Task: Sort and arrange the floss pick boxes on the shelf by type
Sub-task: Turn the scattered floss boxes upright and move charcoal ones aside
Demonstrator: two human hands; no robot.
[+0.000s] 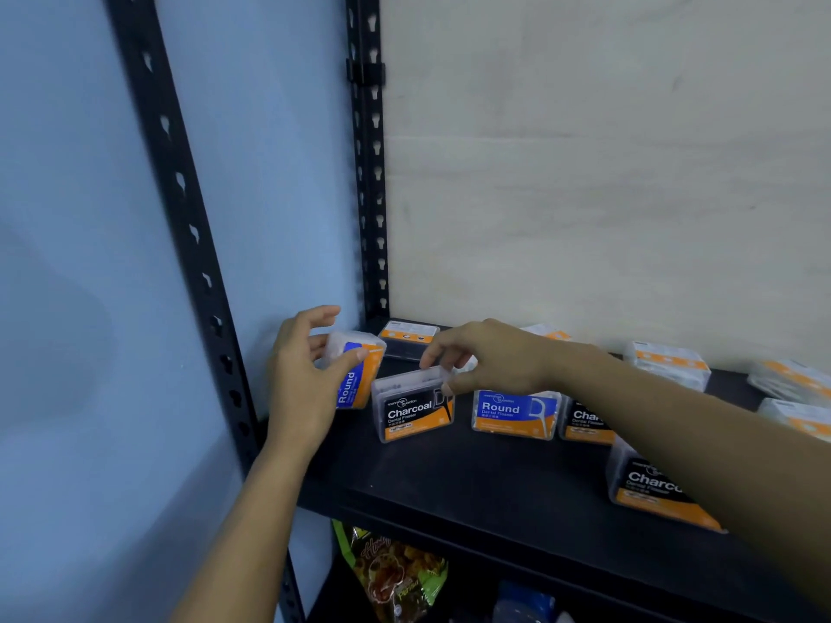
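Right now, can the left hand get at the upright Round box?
Probably not: the left hand holds a tilted Round box, and the Charcoal box gripped by the right hand stands between.

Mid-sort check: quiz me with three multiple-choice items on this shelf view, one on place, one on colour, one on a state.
1. The snack bag lies: A) on the shelf B) below the shelf C) on the post.
2. The Round box in the left hand is: A) blue and orange B) black and orange C) green.
3. The right hand: A) hangs open B) pinches the top of a Charcoal box C) holds the bag.
Answers: B, it shows under the shelf board; A, blue label, orange edge; B, fingertips grip the top edge.
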